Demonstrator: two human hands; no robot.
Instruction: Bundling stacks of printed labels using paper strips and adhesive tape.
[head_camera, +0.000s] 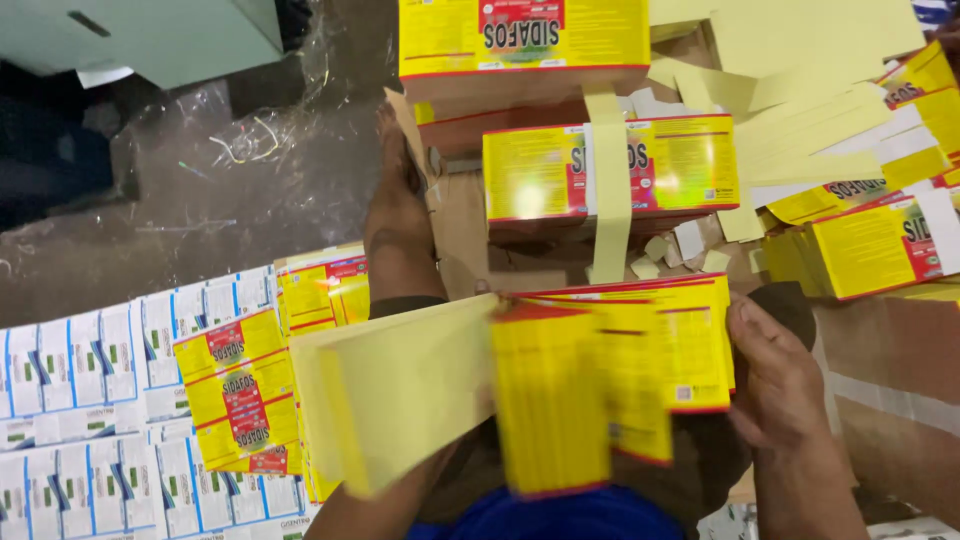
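**Label stock: one sheaf in hand, bundles banded, loose stock left**

We list, taking the banded bundle of yellow-and-red printed paper labels (610, 170) as our landmark:

- Below it, nearest us: a motion-blurred sheaf of the same yellow labels (600, 380), fanned out across our lap. Our right hand (785, 385) grips its right edge, fingers closed round the stack. Our left hand is hidden behind the pale-yellow leaves (400, 390) of the fan; we cannot tell its grip.
- On it: a pale yellow paper strip (610, 200) wrapped round its middle, so we judge this one finished.
- Above it: a larger yellow label stack (520, 40).
- Right of it: further banded bundles (870, 245) and spare pale strips (800, 130).
- Lower left of it: unbanded yellow labels (240, 390) on sheets of white-and-blue labels (90, 400), on the floor.

By our judgement, several bundles are done; the held sheaf and the loose stock remain.
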